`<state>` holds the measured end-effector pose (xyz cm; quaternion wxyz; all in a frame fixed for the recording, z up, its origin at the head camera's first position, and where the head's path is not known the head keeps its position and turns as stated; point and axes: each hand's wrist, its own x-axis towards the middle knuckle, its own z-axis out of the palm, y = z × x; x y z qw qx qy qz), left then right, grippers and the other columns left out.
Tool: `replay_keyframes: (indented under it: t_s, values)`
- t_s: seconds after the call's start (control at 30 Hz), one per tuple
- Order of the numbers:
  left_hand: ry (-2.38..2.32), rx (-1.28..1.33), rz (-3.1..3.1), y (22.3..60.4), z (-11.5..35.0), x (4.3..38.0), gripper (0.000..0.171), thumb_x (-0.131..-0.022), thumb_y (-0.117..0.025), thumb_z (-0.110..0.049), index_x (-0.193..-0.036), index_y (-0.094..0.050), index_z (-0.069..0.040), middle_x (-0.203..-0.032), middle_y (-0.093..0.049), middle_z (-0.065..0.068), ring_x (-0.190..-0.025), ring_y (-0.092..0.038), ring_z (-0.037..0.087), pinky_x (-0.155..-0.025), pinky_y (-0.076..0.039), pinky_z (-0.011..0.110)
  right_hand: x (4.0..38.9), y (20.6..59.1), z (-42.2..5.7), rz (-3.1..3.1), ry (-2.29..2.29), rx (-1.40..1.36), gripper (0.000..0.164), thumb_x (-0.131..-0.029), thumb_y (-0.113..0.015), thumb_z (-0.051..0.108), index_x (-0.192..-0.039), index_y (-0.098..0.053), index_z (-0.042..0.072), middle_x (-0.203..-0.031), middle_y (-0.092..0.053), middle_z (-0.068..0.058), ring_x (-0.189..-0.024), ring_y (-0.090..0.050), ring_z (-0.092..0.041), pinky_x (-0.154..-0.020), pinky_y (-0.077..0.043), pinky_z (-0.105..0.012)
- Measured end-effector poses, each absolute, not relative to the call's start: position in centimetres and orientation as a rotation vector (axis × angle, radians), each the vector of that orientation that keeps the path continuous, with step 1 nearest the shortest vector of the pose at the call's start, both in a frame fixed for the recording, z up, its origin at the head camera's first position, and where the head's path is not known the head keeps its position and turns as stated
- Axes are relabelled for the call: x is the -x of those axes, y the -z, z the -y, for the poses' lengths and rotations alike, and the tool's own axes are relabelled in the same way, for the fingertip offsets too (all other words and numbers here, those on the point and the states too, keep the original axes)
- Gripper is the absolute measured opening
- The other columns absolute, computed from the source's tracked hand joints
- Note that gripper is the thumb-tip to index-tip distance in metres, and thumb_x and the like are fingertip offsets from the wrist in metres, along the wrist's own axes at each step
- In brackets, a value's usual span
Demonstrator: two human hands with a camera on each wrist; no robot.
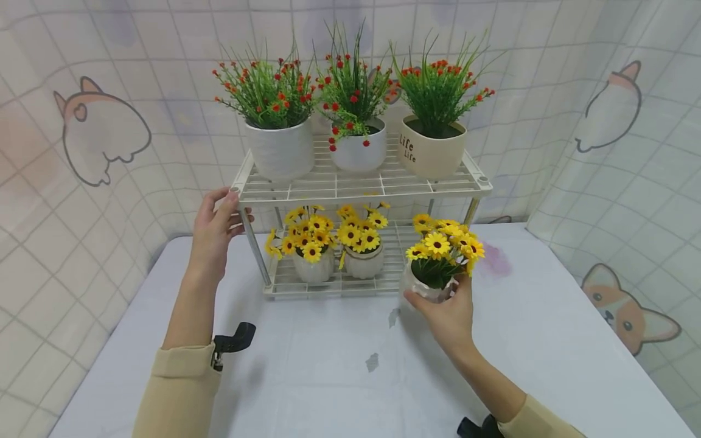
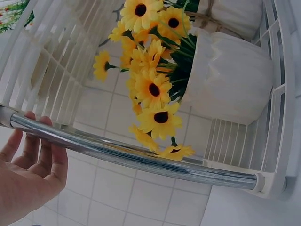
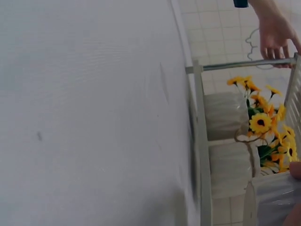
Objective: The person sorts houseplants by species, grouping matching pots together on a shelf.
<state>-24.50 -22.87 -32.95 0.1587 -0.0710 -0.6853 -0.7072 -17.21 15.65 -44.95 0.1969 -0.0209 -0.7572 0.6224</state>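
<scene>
My right hand [image 1: 451,313] grips a white pot of yellow flowers [image 1: 429,286] by its side, at the right front of the rack's lower shelf. In the right wrist view, that pot [image 3: 275,197] shows its base, with only a bit of the hand at the frame's edge. At the rack's upper left corner is my left hand [image 1: 213,228], thumb at the corner and fingers round the metal post [image 2: 136,160]. The white two-tier rack [image 1: 367,193] stands on the table. Two more white pots of yellow flowers [image 1: 313,266] [image 1: 364,261] sit on its lower shelf, left of the held one.
The top shelf bears two white pots [image 1: 280,152] [image 1: 358,149] and a cream pot [image 1: 432,149], all with red-flowered green plants. A white cloth covers the table [image 1: 317,377]. Behind and beside it hangs a tile-patterned curtain [image 1: 181,121] with cartoon dogs.
</scene>
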Motion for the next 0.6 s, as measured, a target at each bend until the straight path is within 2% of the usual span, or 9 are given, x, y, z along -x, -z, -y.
replay_keyframes:
  t_s: [0.27,0.5,0.6]
  values:
    - [1.962,0.209,1.998,33.1,22.9,24.5,0.048,-0.106,-0.057,-0.044,-0.141,-0.046,-0.015,-0.106,-0.066,0.003,-0.1,-0.064,0.02,-0.089,-0.048,0.029,19.9,45.1,-14.4,2.088,-1.74,0.081,0.102,-0.077,-0.094,0.016,-0.155,-0.028,0.007,-0.149,-0.04,-0.01,-0.137,-0.041,-0.026,-0.115,-0.032,-0.049]
    - [1.965,0.21,1.999,33.2,22.9,24.5,0.049,-0.106,-0.057,-0.044,-0.143,-0.046,-0.014,-0.11,-0.065,0.008,-0.099,-0.064,0.019,-0.09,-0.048,0.029,22.4,45.4,-13.8,2.037,-1.737,0.086,0.099,-0.076,-0.094,0.014,-0.152,-0.031,0.005,-0.148,-0.042,-0.012,-0.139,-0.041,-0.025,-0.117,-0.03,-0.042]
    - [1.971,0.223,1.989,33.2,23.0,24.4,0.048,-0.106,-0.057,-0.043,-0.143,-0.046,-0.014,-0.11,-0.065,0.009,-0.099,-0.064,0.019,-0.089,-0.048,0.029,23.2,45.4,-13.4,2.043,-1.733,0.125,0.099,-0.076,-0.093,0.014,-0.151,-0.03,0.0,-0.148,-0.041,-0.016,-0.139,-0.041,-0.028,-0.116,-0.031,-0.041]
